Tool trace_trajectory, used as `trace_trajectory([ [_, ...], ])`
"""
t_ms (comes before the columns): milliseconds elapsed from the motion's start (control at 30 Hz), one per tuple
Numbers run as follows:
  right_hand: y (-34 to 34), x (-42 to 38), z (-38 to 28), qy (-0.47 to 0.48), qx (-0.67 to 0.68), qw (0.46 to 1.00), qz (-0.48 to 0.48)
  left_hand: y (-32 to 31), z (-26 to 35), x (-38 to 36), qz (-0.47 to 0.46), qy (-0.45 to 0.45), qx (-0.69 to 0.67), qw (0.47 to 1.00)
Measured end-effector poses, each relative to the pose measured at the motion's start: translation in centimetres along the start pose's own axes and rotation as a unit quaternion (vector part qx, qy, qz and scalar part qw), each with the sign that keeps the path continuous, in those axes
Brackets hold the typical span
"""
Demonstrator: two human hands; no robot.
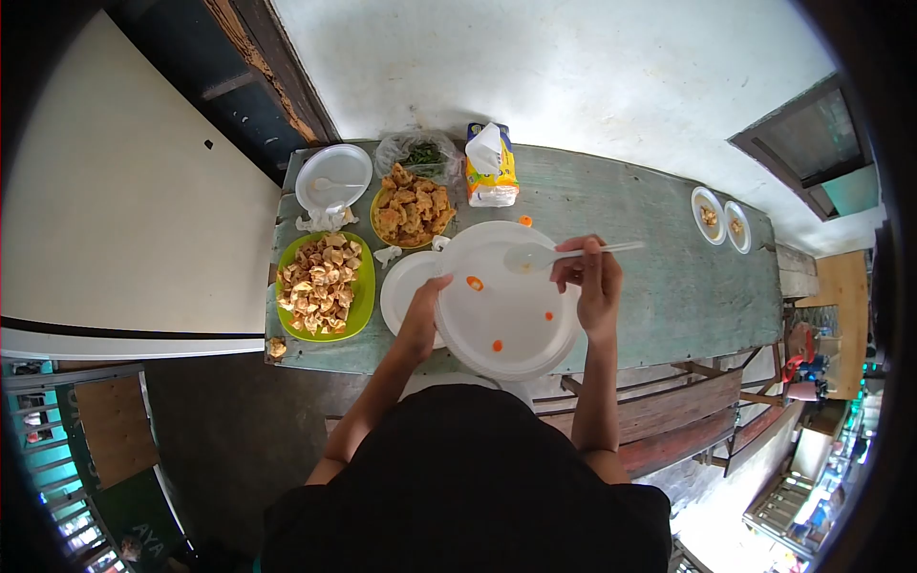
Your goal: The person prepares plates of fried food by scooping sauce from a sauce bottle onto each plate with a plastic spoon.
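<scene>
My left hand (421,315) grips the left rim of a large white plate (511,320) that carries a few small orange-red bits. My right hand (594,282) holds a white plastic spoon (559,254) by the handle, its bowl over the upper part of the plate. Under the big plate's left side lies a smaller white plate (402,286). Left of it sit a green plate of fried snacks (321,285) and a yellow bowl of fried pieces (411,210).
On the weathered green wooden table (669,277) stand a white bowl with a spoon (332,177), a plastic bag of greens (420,153), a yellow tissue pack (490,167) and two small dishes (721,220) at the far right. A wooden bench (688,411) runs beside me.
</scene>
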State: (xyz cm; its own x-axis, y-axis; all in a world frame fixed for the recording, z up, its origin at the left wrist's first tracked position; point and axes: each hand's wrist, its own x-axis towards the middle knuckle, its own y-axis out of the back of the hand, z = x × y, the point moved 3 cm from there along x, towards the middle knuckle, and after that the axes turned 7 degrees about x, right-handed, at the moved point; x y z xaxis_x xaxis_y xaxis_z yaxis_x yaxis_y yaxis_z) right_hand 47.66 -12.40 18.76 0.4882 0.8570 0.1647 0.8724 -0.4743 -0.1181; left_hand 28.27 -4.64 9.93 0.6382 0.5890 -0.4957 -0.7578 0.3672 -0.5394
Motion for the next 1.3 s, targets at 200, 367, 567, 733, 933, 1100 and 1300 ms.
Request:
trace_trajectory([
  [200, -1.6, 0.3, 3.1, -0.080, 0.019, 0.995, -0.052, 1.0, 1.5, 0.5, -0.030, 0.004, 0.047, 0.998],
  [367, -2.1, 0.2, 3.9, -0.092, 0.029, 0.993, -0.066, 2.0, 0.9, 1.3, -0.050, 0.028, 0.012, 0.998],
  [567, -2.2, 0.0, 4.0, -0.100, 0.025, 0.992, -0.070, 2.2, 0.7, 1.5, -0.057, 0.034, 0.009, 0.998],
  [733, -2.4, 0.0, 4.2, -0.108, 0.029, 0.991, -0.070, 1.9, 1.1, 1.4, -0.062, 0.031, 0.015, 0.997],
  [933, -1.7, 0.2, 4.3, -0.106, 0.010, 0.994, -0.034, 2.0, 1.1, 1.5, -0.052, 0.014, 0.027, 0.998],
  [1100, -0.5, 0.4, 3.5, -0.068, 0.052, 0.996, 0.015, 1.7, 1.7, 1.1, -0.063, 0.018, -0.001, 0.998],
  [1300, -0.3, -0.1, 2.0, 0.006, 0.073, 0.988, 0.135, 0.9, 1.9, 0.8, -0.038, -0.057, 0.010, 0.998],
])
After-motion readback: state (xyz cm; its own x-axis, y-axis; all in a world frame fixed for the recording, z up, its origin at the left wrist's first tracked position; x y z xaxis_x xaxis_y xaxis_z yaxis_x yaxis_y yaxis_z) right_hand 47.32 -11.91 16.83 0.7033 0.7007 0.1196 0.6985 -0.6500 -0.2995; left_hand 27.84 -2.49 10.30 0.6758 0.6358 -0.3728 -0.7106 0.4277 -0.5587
